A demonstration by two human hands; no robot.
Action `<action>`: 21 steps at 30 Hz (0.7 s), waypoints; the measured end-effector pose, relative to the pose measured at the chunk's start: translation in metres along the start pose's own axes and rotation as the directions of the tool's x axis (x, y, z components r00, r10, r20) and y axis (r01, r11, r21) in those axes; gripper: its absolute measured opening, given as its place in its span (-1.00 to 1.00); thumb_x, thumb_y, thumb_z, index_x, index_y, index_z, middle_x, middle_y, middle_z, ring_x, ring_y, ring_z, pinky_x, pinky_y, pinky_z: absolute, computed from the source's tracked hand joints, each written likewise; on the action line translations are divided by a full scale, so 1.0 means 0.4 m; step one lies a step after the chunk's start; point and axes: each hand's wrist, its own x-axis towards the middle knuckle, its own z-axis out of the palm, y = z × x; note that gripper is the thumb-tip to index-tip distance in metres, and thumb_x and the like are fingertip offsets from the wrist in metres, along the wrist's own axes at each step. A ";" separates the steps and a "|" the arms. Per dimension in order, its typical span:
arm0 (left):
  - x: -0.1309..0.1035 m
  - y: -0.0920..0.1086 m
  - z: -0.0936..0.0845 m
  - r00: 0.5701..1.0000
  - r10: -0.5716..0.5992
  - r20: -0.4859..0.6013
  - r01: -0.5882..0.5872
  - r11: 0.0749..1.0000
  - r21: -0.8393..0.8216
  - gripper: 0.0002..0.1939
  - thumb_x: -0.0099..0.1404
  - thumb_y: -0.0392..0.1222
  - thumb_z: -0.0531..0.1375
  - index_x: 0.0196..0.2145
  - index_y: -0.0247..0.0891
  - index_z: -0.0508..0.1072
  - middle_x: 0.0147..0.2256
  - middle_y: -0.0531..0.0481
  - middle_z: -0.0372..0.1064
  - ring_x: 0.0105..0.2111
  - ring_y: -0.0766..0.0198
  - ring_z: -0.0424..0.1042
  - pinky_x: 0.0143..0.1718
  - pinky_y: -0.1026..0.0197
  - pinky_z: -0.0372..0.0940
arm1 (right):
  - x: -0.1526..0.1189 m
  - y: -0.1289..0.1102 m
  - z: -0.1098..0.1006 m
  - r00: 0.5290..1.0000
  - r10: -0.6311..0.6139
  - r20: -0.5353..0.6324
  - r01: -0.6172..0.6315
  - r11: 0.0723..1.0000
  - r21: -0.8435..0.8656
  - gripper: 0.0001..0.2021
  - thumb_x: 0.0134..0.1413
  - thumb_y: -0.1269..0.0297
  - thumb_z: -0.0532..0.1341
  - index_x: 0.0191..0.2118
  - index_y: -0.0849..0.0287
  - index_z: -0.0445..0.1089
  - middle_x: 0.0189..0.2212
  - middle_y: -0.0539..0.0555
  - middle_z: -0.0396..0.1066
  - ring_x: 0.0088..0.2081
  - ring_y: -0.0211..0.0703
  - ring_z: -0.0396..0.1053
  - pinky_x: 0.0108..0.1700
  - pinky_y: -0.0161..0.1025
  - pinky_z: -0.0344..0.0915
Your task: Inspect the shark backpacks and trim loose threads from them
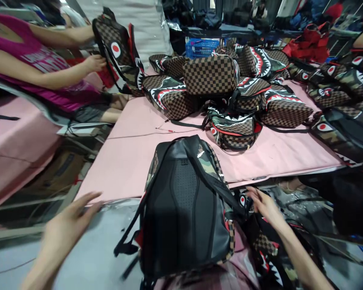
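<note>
Left hand (69, 219) and right hand (266, 205), half-spread and empty, flank the backpack (183, 205); checkered bags (210, 75) crowd the table (117, 165) beyond.

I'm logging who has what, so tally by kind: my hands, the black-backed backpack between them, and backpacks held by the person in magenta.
Your left hand and right hand: 2
Black-backed backpack and held backpack: 2
Total: 4

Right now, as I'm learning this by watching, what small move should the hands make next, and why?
Probably bring the left hand in to the near backpack's left side: it is open and apart from it, while the right hand is already close by the right shoulder strap. Neither visibly grips the backpack.
</note>
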 end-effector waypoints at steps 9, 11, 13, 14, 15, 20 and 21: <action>0.118 0.620 0.365 0.459 0.883 0.097 -0.845 0.467 -0.261 -0.81 0.27 -0.26 0.09 -0.21 -0.20 0.48 -0.19 -0.05 0.43 -0.13 0.19 0.35 -0.05 0.13 0.22 | 0.109 -0.188 0.214 0.958 -0.261 0.119 0.286 0.898 -0.335 -0.72 0.11 0.43 0.01 -0.09 0.11 0.33 -0.19 0.09 0.40 -0.20 -0.12 0.40 -0.22 -0.27 0.25; 0.142 0.654 0.417 0.365 0.898 0.246 -0.906 0.403 -0.128 -0.79 0.22 -0.26 0.16 -0.16 -0.18 0.46 -0.17 -0.07 0.40 -0.16 0.17 0.33 -0.13 0.14 0.22 | 0.097 -0.190 0.219 0.944 -0.269 0.193 0.320 0.891 -0.321 -0.68 0.06 0.47 0.04 -0.07 0.09 0.33 -0.18 0.07 0.41 -0.19 -0.13 0.40 -0.22 -0.29 0.24; 0.159 0.666 0.451 0.346 0.888 0.302 -0.928 0.372 -0.033 -0.73 0.19 -0.18 0.21 -0.12 -0.14 0.45 -0.16 -0.06 0.35 -0.18 0.16 0.31 -0.19 0.15 0.20 | 0.095 -0.190 0.220 0.936 -0.258 0.241 0.327 0.891 -0.314 -0.64 0.03 0.50 0.05 -0.05 0.07 0.32 -0.17 0.06 0.43 -0.18 -0.13 0.41 -0.23 -0.29 0.24; 0.164 0.670 0.461 0.353 0.885 0.304 -0.928 0.373 -0.010 -0.72 0.18 -0.14 0.22 -0.11 -0.12 0.45 -0.16 -0.06 0.33 -0.19 0.17 0.29 -0.22 0.16 0.19 | 0.098 -0.190 0.219 0.934 -0.249 0.255 0.324 0.893 -0.314 -0.64 0.03 0.49 0.06 -0.05 0.06 0.32 -0.16 0.06 0.44 -0.18 -0.13 0.41 -0.24 -0.29 0.24; 0.167 0.675 0.468 0.362 0.881 0.304 -0.925 0.381 -0.002 -0.73 0.19 -0.11 0.21 -0.13 -0.12 0.46 -0.17 -0.05 0.32 -0.20 0.17 0.28 -0.24 0.18 0.18 | 0.105 -0.190 0.216 0.933 -0.243 0.266 0.321 0.896 -0.306 -0.67 0.04 0.46 0.06 -0.07 0.07 0.33 -0.17 0.06 0.45 -0.18 -0.12 0.42 -0.24 -0.29 0.24; 0.172 0.702 0.472 0.291 0.886 0.360 -0.931 0.349 -0.107 -0.83 0.27 -0.21 0.09 -0.35 -0.20 0.49 -0.31 -0.04 0.36 -0.24 0.22 0.28 -0.36 0.26 0.14 | 0.165 -0.178 0.163 0.946 -0.240 0.218 0.286 0.933 -0.219 -0.76 0.13 0.20 0.09 -0.10 0.07 0.36 -0.27 0.05 0.50 -0.23 -0.10 0.44 -0.24 -0.26 0.25; 0.173 0.705 0.472 0.311 0.884 0.349 -0.915 0.378 -0.141 -0.82 0.27 -0.24 0.08 -0.37 -0.22 0.48 -0.32 -0.04 0.37 -0.24 0.22 0.29 -0.35 0.26 0.15 | 0.179 -0.174 0.145 0.961 -0.227 0.161 0.262 0.932 -0.251 -0.70 0.13 0.14 0.09 -0.05 0.08 0.33 -0.28 0.07 0.50 -0.25 -0.08 0.45 -0.25 -0.25 0.25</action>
